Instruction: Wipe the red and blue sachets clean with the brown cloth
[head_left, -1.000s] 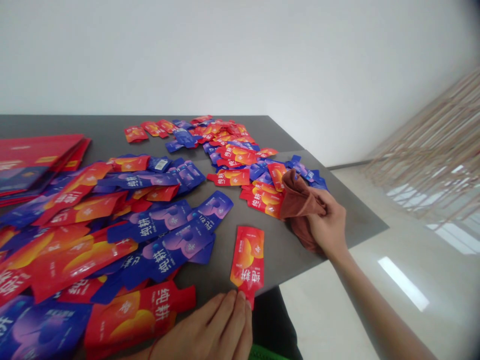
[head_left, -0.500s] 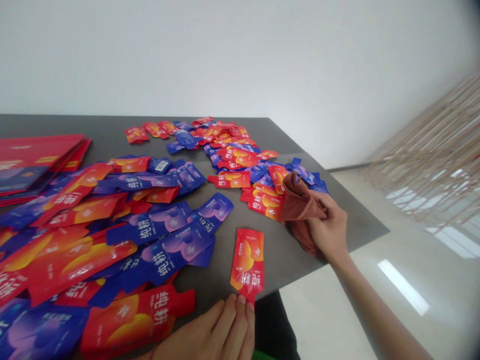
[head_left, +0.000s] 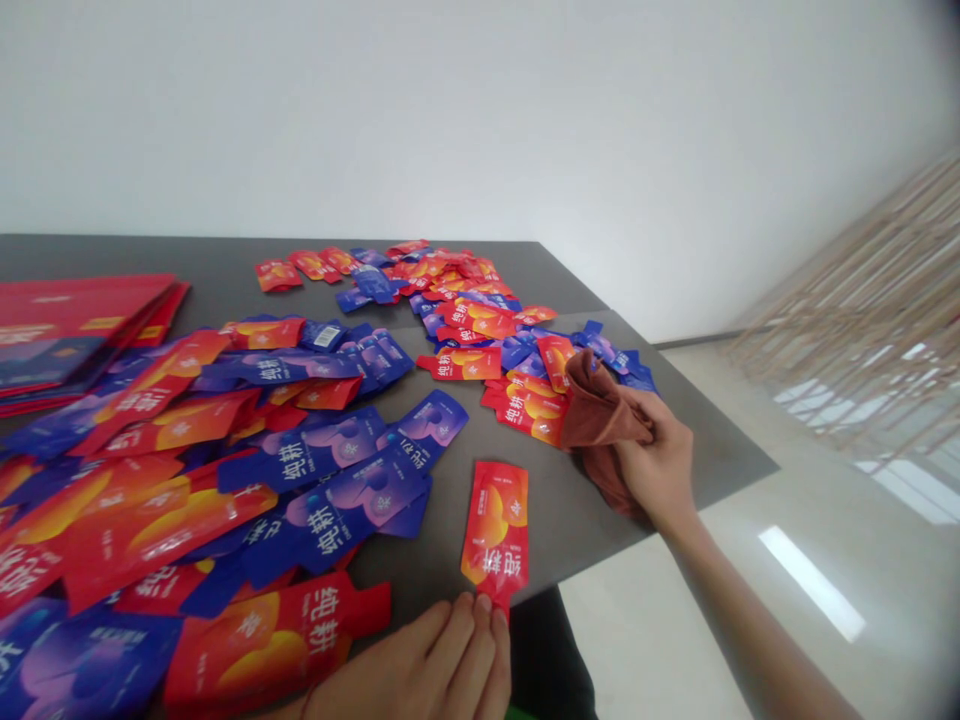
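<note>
A red sachet point(head_left: 496, 520) with orange fruit shapes and white lettering lies flat near the table's front edge. My left hand point(head_left: 435, 660) has its fingers closed over the narrow near end of it. Further right, my right hand point(head_left: 661, 455) grips a bunched brown cloth point(head_left: 600, 415). That cloth covers part of a pile of red and blue sachets point(head_left: 529, 400) and rests against it. To the left of my left hand spreads a larger heap of red and blue sachets point(head_left: 322, 500), some overlapping others.
Red and dark blue printed folders or bags point(head_left: 75, 320) are stacked at the left on the grey table point(head_left: 675, 480). The table's right corner and front edge drop to a pale floor point(head_left: 742, 590). Thin wooden sticks point(head_left: 862, 290) stand at the far right, beside a white wall point(head_left: 450, 120).
The view has shifted very slightly, so the table contents sit a little lower. Both hands, the red sachet and the brown cloth keep practically the same places.
</note>
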